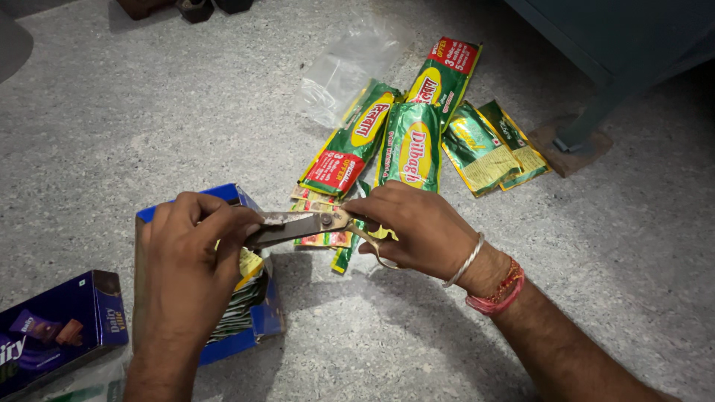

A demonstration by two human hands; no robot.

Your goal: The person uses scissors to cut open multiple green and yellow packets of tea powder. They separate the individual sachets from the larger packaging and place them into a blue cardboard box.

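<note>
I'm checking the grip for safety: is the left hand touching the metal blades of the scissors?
Touching. The head view shows the left hand with its fingers closed over the tips of the grey metal scissors, with no gap between them; the right hand holds the handles.

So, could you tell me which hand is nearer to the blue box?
Left. The left hand is directly over the blue box; the right hand is off to its right, holding the scissors.

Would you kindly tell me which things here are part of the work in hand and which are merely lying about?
In hand:
- scissors, gripped by the right hand
- blue carton of sachets under the left hand

Lying about:
- green pouches on the floor
- clear plastic bag
- purple box
</note>
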